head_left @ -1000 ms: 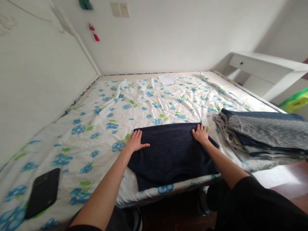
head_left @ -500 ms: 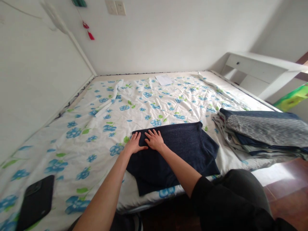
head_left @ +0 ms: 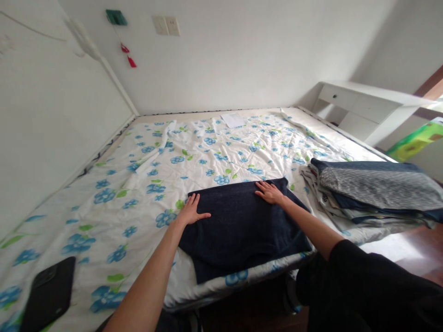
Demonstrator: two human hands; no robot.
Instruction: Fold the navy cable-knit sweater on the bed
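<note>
A dark navy garment (head_left: pixel 235 235), folded into a wide shape, lies near the front edge of the bed. My left hand (head_left: pixel 189 211) rests flat on its far left corner, thumb spread to the right. Toward the far right corner, my right hand (head_left: pixel 270 192) presses on the cloth with fingers stretched out. Neither hand grips anything. Beneath the garment is a white sheet (head_left: pixel 138 221) with blue flowers and green leaves.
To the right sits a stack of folded clothes (head_left: pixel 374 189), grey and navy on top. A black phone (head_left: pixel 50 293) lies at the lower left. White paper (head_left: pixel 233 121) rests near the wall. A white cabinet (head_left: pixel 360 108) stands at the back right.
My right hand has slid right across the navy garment, from beside my left hand to near the far right corner. My left hand stays at the left corner. The view has shifted slightly.
</note>
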